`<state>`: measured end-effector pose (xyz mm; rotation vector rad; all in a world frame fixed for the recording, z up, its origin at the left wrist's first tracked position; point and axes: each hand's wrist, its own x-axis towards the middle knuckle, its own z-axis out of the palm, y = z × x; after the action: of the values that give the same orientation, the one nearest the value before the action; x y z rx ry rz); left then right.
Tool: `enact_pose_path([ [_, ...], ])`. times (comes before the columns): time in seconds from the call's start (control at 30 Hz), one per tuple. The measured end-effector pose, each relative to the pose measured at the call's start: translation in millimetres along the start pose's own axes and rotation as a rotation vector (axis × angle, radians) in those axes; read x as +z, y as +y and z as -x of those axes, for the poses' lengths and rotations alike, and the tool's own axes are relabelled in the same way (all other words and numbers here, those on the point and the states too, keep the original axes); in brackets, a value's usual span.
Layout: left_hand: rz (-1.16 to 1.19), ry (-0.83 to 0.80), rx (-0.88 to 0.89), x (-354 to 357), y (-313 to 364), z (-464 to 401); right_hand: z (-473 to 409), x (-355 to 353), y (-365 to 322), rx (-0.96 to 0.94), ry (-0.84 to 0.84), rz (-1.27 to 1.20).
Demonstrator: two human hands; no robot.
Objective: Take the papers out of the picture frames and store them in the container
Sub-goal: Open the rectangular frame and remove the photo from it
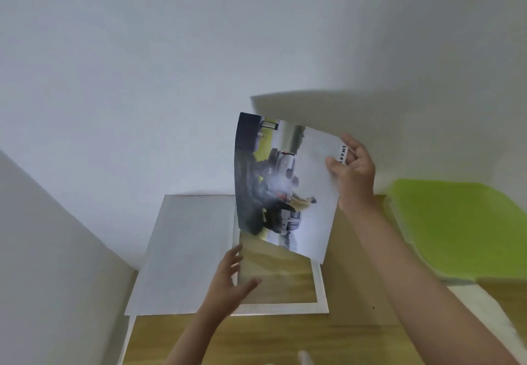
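Note:
My right hand [352, 171] pinches the top right corner of a printed paper [285, 188] showing cars, and holds it lifted and tilted above the table. Below the paper lies a white picture frame [319, 290] with a clear pane through which the wooden table shows. My left hand [228, 276] rests with straight fingers on the frame's left side. A white backing board [185, 253] lies flat to the left of the frame. A green-lidded container [456, 228] sits at the right.
The wooden table [285, 336] stands against a white wall [171, 79], with another wall at the left. A white object shows at the table's right edge [484, 307].

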<state>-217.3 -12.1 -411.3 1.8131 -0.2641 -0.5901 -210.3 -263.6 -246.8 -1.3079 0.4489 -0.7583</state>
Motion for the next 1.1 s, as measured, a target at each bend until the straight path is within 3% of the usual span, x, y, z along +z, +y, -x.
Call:
enact_pose_path([
  [0.17,0.352,-0.368,-0.202,31,35,5,16,-35,-20,0.081,0.231,-0.221],
  [0.33,0.475,-0.543,-0.251,78,52,13,44,-86,-25,0.113,0.423,-0.254],
  [0.47,0.632,-0.432,-0.232,107,55,18,71,-138,-30,0.093,0.573,-0.241],
  [0.67,0.363,-0.311,-0.018,127,60,27,107,-229,-25,0.114,0.661,0.047],
  [0.77,0.214,-0.266,0.074,142,55,35,116,-275,-14,0.162,0.625,0.224],
  [0.93,0.071,-0.225,0.072,192,46,57,122,-350,3,0.222,0.506,0.591],
  [1.1,0.061,-0.291,0.079,259,51,79,136,-417,15,0.263,0.608,0.622],
])
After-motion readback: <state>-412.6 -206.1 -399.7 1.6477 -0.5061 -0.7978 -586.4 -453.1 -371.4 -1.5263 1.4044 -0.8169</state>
